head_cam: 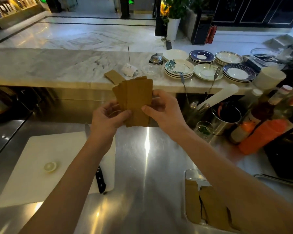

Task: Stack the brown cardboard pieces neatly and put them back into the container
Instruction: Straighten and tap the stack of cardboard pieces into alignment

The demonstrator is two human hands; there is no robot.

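Both hands were raised above the steel counter, gripping a fanned bunch of brown cardboard pieces between them. The left hand pinched the bunch's lower left side, thumb on the front face, while the right hand clasped the right edge, its thumb pressed across the front. The pieces stood roughly upright and unevenly splayed, their top corners out of line. One more cardboard piece lay flat near the front edge of the marble ledge, just behind the held bunch. The clear container sat toward the counter's near right corner, partly hidden by the right forearm, with several cardboard pieces leaning inside it. A white cutting board with a black-handled knife at its right edge lay on the counter's left side.
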